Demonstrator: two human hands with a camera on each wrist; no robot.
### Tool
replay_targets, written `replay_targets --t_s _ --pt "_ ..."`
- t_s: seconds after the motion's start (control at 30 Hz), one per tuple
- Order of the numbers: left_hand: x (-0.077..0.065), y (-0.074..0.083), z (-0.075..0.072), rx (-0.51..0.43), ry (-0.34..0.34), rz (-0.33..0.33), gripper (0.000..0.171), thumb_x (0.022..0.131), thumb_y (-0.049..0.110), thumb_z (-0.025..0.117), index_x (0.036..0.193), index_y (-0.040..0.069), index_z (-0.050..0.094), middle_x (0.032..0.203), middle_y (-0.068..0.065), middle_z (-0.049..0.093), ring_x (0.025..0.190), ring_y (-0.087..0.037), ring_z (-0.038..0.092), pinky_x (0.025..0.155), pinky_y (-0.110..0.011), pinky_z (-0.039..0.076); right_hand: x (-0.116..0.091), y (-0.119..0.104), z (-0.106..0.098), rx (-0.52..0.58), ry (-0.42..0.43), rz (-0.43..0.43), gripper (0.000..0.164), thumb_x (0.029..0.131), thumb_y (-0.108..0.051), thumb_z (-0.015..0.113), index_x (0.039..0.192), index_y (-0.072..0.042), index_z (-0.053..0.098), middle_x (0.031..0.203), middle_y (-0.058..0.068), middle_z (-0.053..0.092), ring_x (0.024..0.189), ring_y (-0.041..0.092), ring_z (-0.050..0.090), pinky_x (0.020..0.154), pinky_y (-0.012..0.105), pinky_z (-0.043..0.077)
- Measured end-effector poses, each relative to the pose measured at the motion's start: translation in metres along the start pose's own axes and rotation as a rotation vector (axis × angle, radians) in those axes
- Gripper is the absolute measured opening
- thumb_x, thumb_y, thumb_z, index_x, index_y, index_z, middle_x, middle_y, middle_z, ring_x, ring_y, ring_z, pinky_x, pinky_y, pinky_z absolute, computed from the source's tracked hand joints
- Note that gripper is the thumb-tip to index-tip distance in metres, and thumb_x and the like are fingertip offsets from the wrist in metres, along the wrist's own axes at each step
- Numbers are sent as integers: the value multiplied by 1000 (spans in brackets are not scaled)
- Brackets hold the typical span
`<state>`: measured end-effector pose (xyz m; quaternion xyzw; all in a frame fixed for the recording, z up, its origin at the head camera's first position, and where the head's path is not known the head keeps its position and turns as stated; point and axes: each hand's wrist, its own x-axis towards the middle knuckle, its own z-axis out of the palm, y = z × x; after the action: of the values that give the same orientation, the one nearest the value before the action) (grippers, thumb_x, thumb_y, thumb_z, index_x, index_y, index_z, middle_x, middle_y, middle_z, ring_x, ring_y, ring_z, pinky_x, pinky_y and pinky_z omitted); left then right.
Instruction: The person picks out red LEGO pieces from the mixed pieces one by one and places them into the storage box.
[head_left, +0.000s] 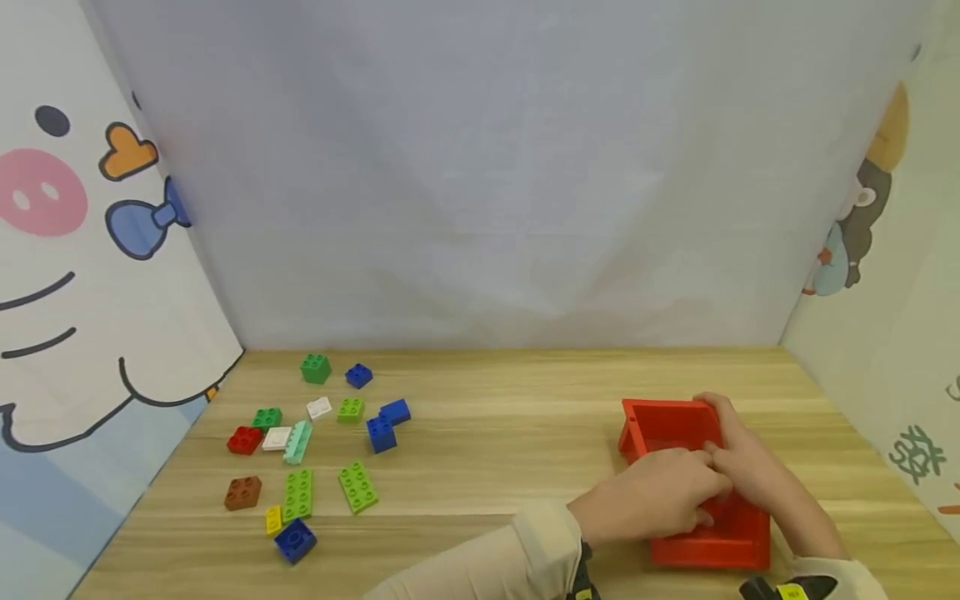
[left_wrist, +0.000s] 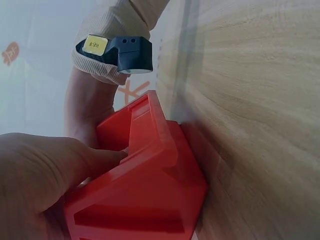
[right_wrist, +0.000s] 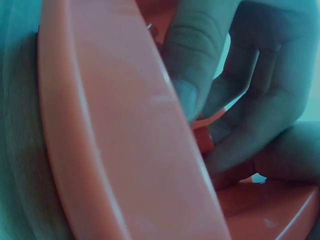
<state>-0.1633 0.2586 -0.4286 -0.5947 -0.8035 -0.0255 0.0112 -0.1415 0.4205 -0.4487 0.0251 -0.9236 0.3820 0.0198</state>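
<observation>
At the right of the table stands a red plastic bin (head_left: 708, 552), with both hands at it. From the left, my left hand (head_left: 652, 492) reaches over the bin wall, its thumb (left_wrist: 102, 160) dipping past the rim in the left wrist view. In the right wrist view its fingers bend inside the bin, a small red-orange patch (right_wrist: 204, 138) beside them; I cannot tell whether they hold it. My right hand (head_left: 750, 467) grips the bin's right wall, one finger along the far corner and the thumb inside, close to the left hand.
Loose toy bricks lie across the table's left side: blue bricks (head_left: 381, 433), flat lime bricks (head_left: 358, 487), a red brick (head_left: 244, 440), a brown brick (head_left: 243, 493) and white bricks (head_left: 277, 438) among them. A grey-white curtain (head_left: 480, 183) hangs behind the wooden table (head_left: 495, 417).
</observation>
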Motion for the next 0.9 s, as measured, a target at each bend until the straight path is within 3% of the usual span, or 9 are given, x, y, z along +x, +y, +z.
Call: replay_targets --t_s 0.23,0.53,0.77,0.9 --pt "-2 1 -5 57 -11 0 22 80 37 72 88 29 53 80 16 41 75 0 43 72 -11 39 2 -2 -3 22 -5 10 61 91 5 43 142 -7 13 115 25 48 87 30 50 68 40 46" --pt "-11 3 -6 135 -40 19 22 85 40 66 101 29 56 83 16 46 80 0 44 78 -12 38 3 -4 1 -1 -2 5 61 89 5 44 141 -6 15 114 25 50 85 29 52 70 43 47" --pt "-18 3 -9 136 -14 -10 25 89 44 59 108 29 56 94 14 50 85 -3 45 79 -14 41 1 -3 3 -11 -6 13 60 90 4 44 141 -5 14 116 27 48 91 33 53 74 51 48" --pt "-27 0 -15 93 47 -50 23 93 42 53 111 28 56 99 11 51 87 -5 44 79 -13 41 -2 0 1 10 -8 11 59 90 5 43 141 -6 15 114 26 49 88 31 53 69 45 49"
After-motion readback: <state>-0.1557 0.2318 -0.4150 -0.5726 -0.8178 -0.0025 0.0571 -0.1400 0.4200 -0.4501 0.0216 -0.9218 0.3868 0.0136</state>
